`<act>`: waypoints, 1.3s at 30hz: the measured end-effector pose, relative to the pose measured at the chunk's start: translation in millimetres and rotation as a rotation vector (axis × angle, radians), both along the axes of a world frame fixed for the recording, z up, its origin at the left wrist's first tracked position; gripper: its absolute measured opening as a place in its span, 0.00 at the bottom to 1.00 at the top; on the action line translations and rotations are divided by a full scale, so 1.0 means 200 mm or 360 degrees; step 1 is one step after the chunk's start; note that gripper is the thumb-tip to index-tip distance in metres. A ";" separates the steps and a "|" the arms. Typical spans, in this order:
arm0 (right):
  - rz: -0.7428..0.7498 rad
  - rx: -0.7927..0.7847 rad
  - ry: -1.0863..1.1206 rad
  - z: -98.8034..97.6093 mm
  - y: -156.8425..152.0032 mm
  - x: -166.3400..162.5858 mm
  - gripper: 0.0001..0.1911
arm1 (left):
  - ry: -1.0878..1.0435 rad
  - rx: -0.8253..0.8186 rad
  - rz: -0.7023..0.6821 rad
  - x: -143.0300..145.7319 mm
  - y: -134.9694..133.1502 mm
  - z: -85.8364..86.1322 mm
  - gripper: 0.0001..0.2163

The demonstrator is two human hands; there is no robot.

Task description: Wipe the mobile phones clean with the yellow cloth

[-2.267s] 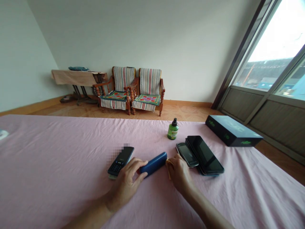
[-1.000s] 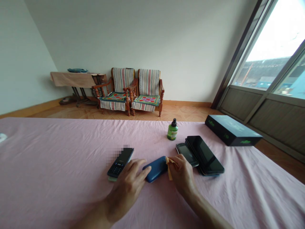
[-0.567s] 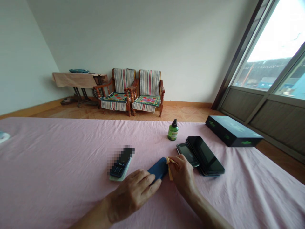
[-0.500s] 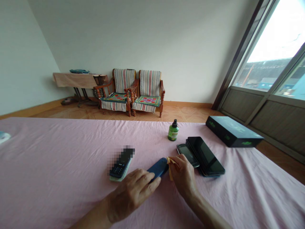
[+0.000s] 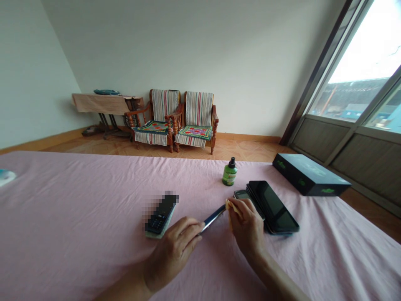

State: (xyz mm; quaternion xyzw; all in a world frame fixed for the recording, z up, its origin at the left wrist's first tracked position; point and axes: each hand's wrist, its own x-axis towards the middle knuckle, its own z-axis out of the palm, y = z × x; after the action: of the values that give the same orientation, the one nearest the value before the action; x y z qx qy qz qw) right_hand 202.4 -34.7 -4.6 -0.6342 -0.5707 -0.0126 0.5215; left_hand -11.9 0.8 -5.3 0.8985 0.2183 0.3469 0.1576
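The slim dark-blue phone (image 5: pixel 214 218) shows a pale, shiny edge

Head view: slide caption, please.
Left hand holds a blue phone; right hand pinches a yellow cloth at its far end.

Pale walls (image 5: pixel 250 62) joined at a left-hand corner, edged by orange-brown skirting (image 5: pixel 250 137). Floor (image 5: pixel 233 147) finished in tan patterned tile. Two wooden armchairs (image 5: pixel 198 112) set side by side, backs draped in striped cloth. Cloth-covered table (image 5: pixel 99 103) placed beside them, topped with a bluish item (image 5: pixel 106 92). Daylight admitted by tall framed windows (image 5: pixel 347 92), greyish panels (image 5: pixel 322 134) fitted below.
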 end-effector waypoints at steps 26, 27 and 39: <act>0.0818 -0.0069 -0.0168 0.00 -0.13 -0.35 0.13 | -0.0180 -0.0030 0.0229 -0.01 0.01 -0.02 0.15; 0.0835 -0.0044 -0.0164 0.00 -0.13 -0.33 0.14 | -0.0178 -0.0028 0.0212 0.00 0.01 -0.01 0.14; 0.0174 -0.0016 -0.0198 0.01 0.01 -0.01 0.13 | -0.0198 0.0007 0.0119 0.01 0.02 -0.01 0.09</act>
State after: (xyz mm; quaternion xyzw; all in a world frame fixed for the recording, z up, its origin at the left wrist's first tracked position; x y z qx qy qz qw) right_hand 200.8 -32.8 -2.9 -0.6026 -0.6359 -0.0207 0.4816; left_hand -9.4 5.3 -6.8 0.8667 0.2407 0.4082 0.1557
